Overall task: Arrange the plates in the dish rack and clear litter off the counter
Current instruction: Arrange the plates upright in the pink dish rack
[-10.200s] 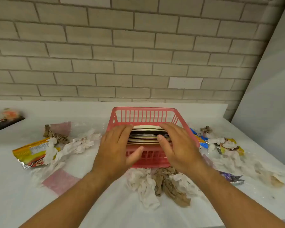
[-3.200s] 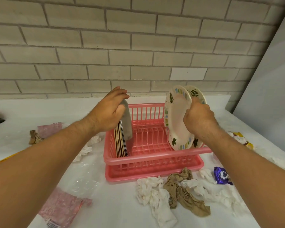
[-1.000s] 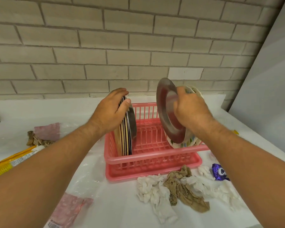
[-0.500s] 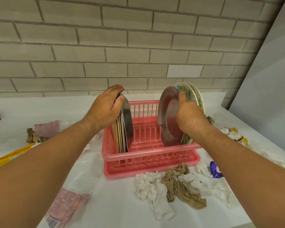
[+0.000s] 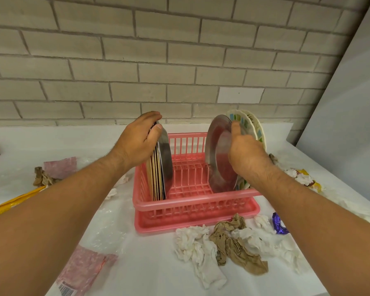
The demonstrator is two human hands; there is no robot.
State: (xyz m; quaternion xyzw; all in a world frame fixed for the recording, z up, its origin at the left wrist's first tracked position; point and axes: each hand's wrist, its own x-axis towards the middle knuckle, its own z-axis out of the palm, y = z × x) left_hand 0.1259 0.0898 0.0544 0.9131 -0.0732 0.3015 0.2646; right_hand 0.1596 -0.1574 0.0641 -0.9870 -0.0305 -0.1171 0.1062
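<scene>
A pink dish rack [image 5: 192, 201] stands on the white counter [image 5: 150, 265]. At its left end several plates [image 5: 161, 167] stand on edge in a tight stack, and my left hand [image 5: 140, 139] grips their top rims. At the right end a steel plate [image 5: 217, 154] stands upright in front of two patterned plates [image 5: 251, 127]; my right hand [image 5: 245, 150] holds the steel plate by its rim. Crumpled white tissues [image 5: 198, 251] and brown paper [image 5: 233, 246] lie in front of the rack.
A purple wrapper [image 5: 280, 225] lies right of the tissues, more tissue and a yellow wrapper [image 5: 308, 180] farther right. Pink plastic bags [image 5: 81, 272] [image 5: 60, 169], a brown wad [image 5: 42, 178] and a yellow packet [image 5: 11, 204] lie on the left. A brick wall rises behind.
My right hand has lowered the steel plate into the rack's right end beside the patterned plates. My left hand keeps hold of the stack at the left.
</scene>
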